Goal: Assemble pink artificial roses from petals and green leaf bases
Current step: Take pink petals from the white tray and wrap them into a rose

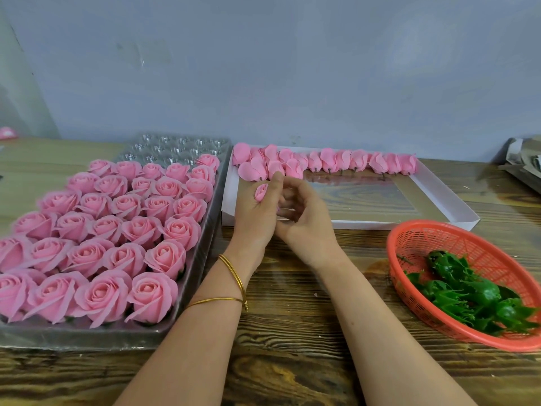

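My left hand (pixel 257 212) holds a small pink rose bud (pixel 261 192) between thumb and fingers, over the near left corner of the white box lid (pixel 439 221). My right hand (pixel 304 215) sits close beside it with fingers curled; what they touch is hidden. Loose pink petals and buds (pixel 336 161) line the far edge of the lid. Several green leaf bases (pixel 468 294) lie in an orange basket (pixel 415 241) at the right. Finished pink roses (pixel 117 230) fill a clear plastic tray (pixel 187 312) on the left.
The wooden table (pixel 292 332) runs under my forearms. Several cells at the tray's far end (pixel 175 145) hold no roses. Grey papers (pixel 524 162) lie at the far right edge. A grey wall stands close behind everything.
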`<action>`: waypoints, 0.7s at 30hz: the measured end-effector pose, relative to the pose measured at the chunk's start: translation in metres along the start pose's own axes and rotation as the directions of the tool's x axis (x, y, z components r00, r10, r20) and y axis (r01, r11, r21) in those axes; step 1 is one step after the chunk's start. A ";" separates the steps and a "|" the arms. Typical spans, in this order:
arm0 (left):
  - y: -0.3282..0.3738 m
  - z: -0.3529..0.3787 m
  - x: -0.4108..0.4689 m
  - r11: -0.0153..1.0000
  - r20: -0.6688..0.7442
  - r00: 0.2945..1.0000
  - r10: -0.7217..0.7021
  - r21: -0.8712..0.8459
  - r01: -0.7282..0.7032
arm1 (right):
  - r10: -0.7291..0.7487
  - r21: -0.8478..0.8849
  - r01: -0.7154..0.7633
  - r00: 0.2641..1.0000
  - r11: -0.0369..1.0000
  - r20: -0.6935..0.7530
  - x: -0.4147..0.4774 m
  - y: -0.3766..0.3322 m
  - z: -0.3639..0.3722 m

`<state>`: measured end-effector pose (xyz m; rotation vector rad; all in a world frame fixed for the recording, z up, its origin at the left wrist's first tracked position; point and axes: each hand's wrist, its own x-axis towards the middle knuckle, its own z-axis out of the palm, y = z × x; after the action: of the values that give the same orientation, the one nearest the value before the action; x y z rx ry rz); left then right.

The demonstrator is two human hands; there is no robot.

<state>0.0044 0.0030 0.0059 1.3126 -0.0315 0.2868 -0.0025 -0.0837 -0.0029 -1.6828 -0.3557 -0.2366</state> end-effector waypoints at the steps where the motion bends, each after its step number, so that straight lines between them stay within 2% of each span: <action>1: 0.001 0.000 0.000 1.000 0.010 1.000 0.002 -0.008 -0.002 | -0.002 -0.008 0.002 1.000 1.000 -0.010 0.000 0.000 0.000; 7: -0.002 -0.003 0.001 1.000 0.050 0.999 0.017 0.015 -0.018 | -0.009 -0.033 0.008 1.000 0.999 -0.024 -0.001 -0.002 -0.001; 17: -0.006 -0.005 0.002 0.993 0.063 0.995 0.077 0.087 -0.082 | 0.002 0.001 -0.002 0.996 1.000 0.088 -0.002 -0.005 -0.005; 21: -0.002 -0.003 0.000 0.997 0.056 0.997 0.052 0.055 -0.055 | 0.015 0.011 -0.015 0.999 1.000 0.036 -0.001 -0.002 -0.003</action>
<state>0.0044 0.0052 0.0033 1.3772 -0.1057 0.2988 -0.0044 -0.0863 -0.0006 -1.6797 -0.3707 -0.1932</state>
